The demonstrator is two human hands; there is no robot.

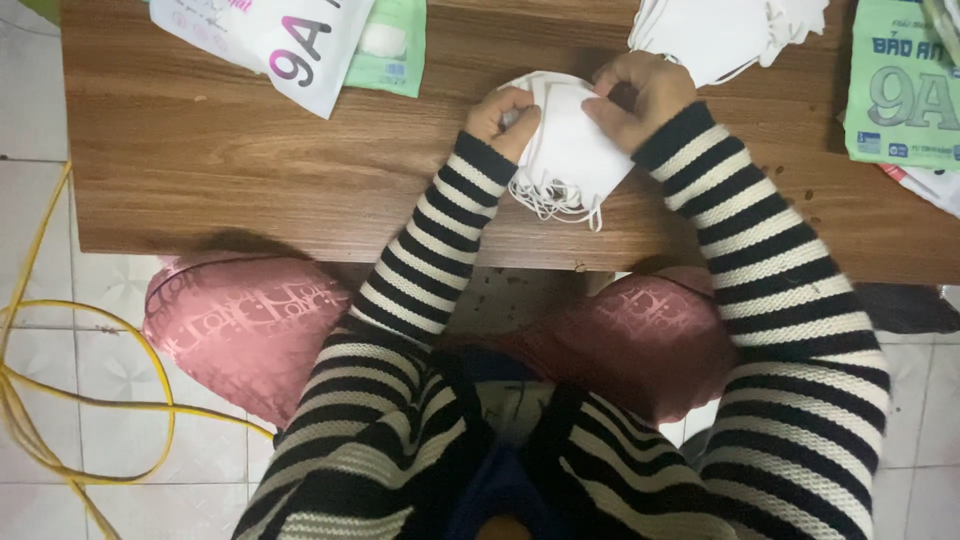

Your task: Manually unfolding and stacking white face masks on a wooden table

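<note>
A stack of white face masks (570, 150) with thin ear loops lies in both my hands over the near part of a low wooden table (230, 150). My left hand (503, 118) grips the stack's left edge. My right hand (640, 95) pinches its upper right corner. The ear loops dangle toward the table's front edge. Both my arms wear black-and-white striped sleeves.
A loose heap of white masks (720, 30) lies at the back right. A white and pink packet (270, 40) and a green packet (390, 50) rest at the back left, another green packet (905, 90) at the right. A yellow cable (60, 400) runs over the tiled floor.
</note>
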